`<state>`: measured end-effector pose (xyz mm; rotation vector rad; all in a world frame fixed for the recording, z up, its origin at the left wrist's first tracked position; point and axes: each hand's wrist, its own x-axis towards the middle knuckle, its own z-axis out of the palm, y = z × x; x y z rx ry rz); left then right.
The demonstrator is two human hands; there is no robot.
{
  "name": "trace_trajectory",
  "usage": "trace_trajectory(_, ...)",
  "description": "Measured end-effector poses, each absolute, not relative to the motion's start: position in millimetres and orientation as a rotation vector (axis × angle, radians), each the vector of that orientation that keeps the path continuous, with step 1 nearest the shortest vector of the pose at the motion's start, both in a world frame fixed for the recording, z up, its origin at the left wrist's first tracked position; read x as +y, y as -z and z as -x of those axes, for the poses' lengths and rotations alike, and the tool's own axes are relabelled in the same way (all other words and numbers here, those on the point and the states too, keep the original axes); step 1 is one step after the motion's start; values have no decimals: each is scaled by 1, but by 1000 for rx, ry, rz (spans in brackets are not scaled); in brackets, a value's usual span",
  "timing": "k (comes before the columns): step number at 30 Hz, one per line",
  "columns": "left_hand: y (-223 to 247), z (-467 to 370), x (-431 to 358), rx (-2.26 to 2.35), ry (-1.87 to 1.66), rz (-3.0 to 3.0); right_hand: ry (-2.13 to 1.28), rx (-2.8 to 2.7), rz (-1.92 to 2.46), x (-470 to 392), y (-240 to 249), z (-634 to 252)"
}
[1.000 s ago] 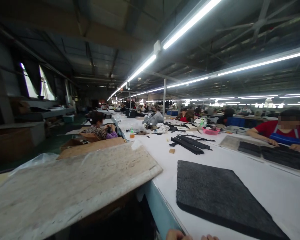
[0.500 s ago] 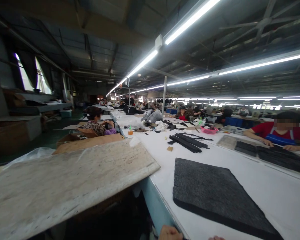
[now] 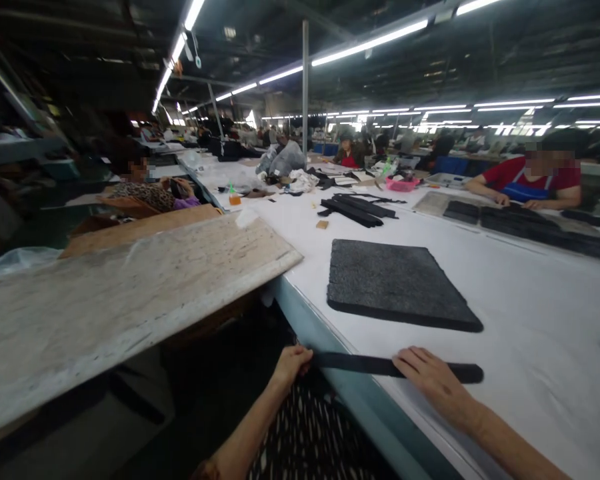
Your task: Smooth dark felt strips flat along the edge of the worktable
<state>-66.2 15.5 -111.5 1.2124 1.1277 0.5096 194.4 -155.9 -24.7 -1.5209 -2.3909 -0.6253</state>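
Head view: left hand (image 3: 291, 365) has its grip clamped on one end of the black strip (image 3: 357, 363), just past the left edge of the white surface (image 3: 540, 313); right hand (image 3: 434, 379) lies flat across the strip near its other end, fingers extended, grip not closed. Strip crosses that edge, rest of it on the surface, near the dark pad (image 3: 397, 283). Loose dark strips (image 3: 357, 208) sit beyond the pad, worn board (image 3: 130, 293) at the left edge.
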Motion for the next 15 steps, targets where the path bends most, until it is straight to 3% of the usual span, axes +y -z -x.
trace_trajectory(15, 146, 106, 17, 1302, -481, -1132, 674, -2583, 1452, -142, 33, -187)
